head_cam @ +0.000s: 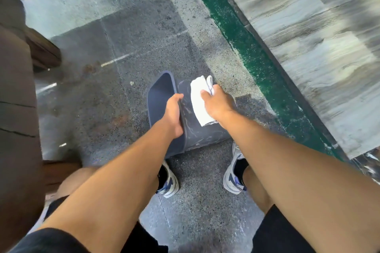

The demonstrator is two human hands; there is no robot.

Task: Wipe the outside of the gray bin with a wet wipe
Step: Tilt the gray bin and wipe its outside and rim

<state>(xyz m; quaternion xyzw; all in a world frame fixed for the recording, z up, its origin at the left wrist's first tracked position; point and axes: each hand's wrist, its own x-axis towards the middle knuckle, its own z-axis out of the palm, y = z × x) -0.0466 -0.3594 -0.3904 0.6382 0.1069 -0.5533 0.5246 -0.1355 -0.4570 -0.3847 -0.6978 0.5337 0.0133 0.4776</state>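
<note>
- The bin (pixel 197 127) lies on its side on the speckled floor (pixel 127 51), just ahead of my shoes (pixel 233 174), its opening facing left.
- My left hand (pixel 173 116) grips the bin's rim, fingers curled over the edge.
- My right hand (pixel 218 103) presses the folded white wipe (pixel 199 102) onto the bin's streaked upper side, pinching its far end.
- A green strip (pixel 253 57) runs along the wall on my right.

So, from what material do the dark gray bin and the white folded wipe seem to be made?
The dark gray bin looks like moulded plastic with a smooth matte finish: thin rounded rim, even colour, pale streaks on its wall. The white folded wipe, held by the right hand, looks like soft non-woven cloth or paper; it folds limply. Whether it is wet cannot be told. The left hand grips the rim.
</note>
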